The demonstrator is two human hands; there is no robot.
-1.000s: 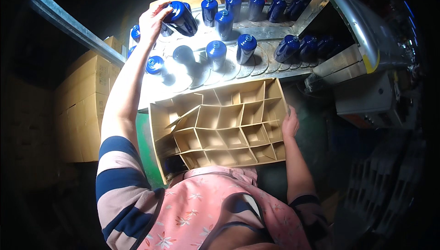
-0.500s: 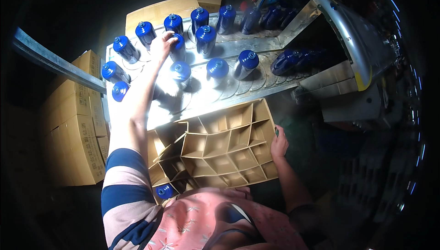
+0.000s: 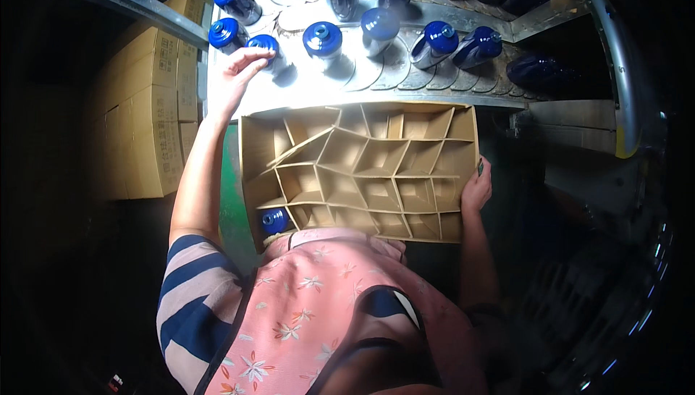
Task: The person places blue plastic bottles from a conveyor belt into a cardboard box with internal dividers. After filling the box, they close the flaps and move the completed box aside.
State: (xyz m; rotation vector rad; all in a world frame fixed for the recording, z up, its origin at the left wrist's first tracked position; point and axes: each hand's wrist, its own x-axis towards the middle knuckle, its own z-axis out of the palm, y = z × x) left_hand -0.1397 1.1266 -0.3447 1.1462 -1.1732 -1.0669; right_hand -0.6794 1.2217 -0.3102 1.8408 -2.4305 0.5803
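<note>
My left hand (image 3: 243,70) reaches to the near left end of the machine table, its thumb and fingers pinched at the top of a glossy blue bottle (image 3: 260,43). The fingers partly cover that bottle's neck. My right hand (image 3: 476,188) grips the right side of an open cardboard carton (image 3: 469,128), fingers closed on its wall. Bent cardboard dividers (image 3: 355,156) split the carton into several compartments. One blue bottle (image 3: 274,220) stands in its near left corner. Another blue bottle (image 3: 322,39) stands to the right of my left hand.
Several more blue bottles (image 3: 438,41) stand on the conveyor's overlapping plates (image 3: 362,69), running to a dark opening at the right. A metal guard (image 3: 621,69) frames that opening. Stacked cartons (image 3: 141,105) stand at the left, beside a metal rail (image 3: 137,0).
My left hand has left a bottle farther in and come to one at the near left. The carton lies straighter in view, still held by my right hand. The whole view has shifted.
</note>
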